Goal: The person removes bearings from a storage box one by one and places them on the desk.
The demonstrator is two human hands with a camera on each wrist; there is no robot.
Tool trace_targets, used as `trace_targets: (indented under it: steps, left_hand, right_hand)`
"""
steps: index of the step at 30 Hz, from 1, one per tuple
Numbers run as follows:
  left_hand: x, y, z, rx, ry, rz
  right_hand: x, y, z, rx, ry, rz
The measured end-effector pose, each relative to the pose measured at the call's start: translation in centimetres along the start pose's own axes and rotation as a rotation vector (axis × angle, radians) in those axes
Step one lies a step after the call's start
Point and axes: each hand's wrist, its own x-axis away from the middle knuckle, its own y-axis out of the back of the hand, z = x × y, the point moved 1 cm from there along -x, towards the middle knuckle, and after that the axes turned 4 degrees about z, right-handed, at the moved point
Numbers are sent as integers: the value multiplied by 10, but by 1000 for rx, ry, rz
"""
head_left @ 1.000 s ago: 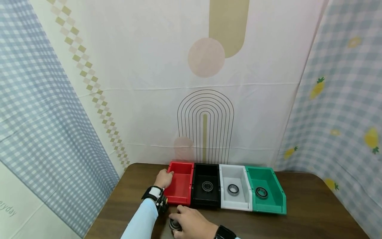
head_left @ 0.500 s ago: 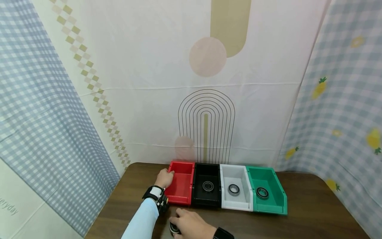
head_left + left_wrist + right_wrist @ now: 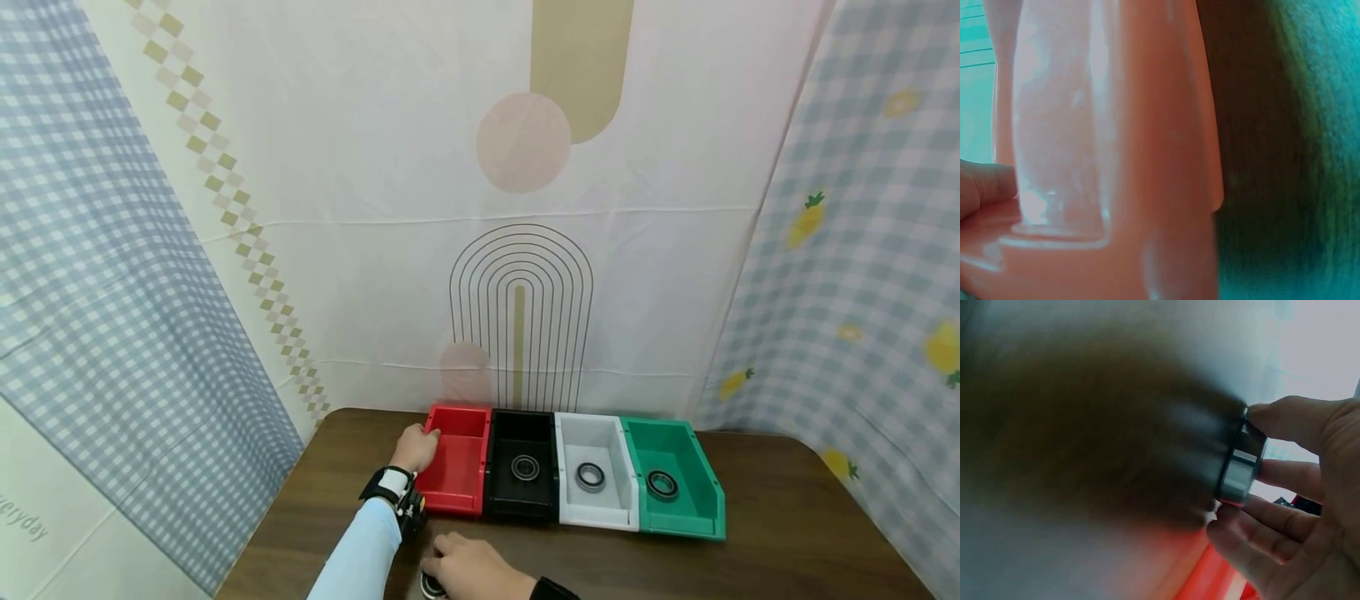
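My left hand (image 3: 414,450) grips the left wall of a red bin (image 3: 459,477), its thumb over the rim on the inner side. In the left wrist view, that bin's wall (image 3: 1160,125) fills much of the picture, with the thumb (image 3: 988,187) at the far left. In front of the red bin, my right hand (image 3: 476,568) holds a metal ball bearing (image 3: 432,585) low over the table. The right wrist view shows the bearing (image 3: 1241,465) on its edge, thumb above and fingertips below it.
A black bin (image 3: 522,433), a white bin (image 3: 592,510) and a green bin (image 3: 678,523) continue the row to the right, each with one bearing inside. Behind the brown table (image 3: 772,517) hangs a patterned cloth (image 3: 375,292).
My right hand has shifted slightly toward the front edge of the table with the bearing. The left hand keeps its hold on the red bin.
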Motion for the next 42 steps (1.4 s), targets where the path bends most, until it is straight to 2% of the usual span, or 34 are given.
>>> trace_targets:
  steps: [2, 8, 13, 22, 24, 29, 33, 42]
  left_hand:
    - [0, 0, -1, 4, -3, 1]
    - [2, -1, -2, 8, 2, 4]
    - [4, -2, 0, 7, 2, -1]
    - [2, -3, 1, -2, 10, -12]
    - [2, -3, 1, -2, 11, -11]
    - [1, -3, 1, 3, 16, -6]
    - [2, -3, 0, 2, 17, -6]
    - [3, -3, -3, -32, 23, -29]
  right_hand:
    - [-6, -12, -5, -15, 5, -2]
    - [-29, -69, -33, -9, 24, -21]
    - [-34, -80, -38, 1, 43, -27]
    - [-34, -76, -31, 11, 12, -27]
    - [-32, -64, -24, 15, -15, -1]
    - [-23, -36, -11, 4, -13, 19]
    - [-22, -30, -8, 1, -11, 40]
    - [-24, -37, -16, -3, 15, 22]
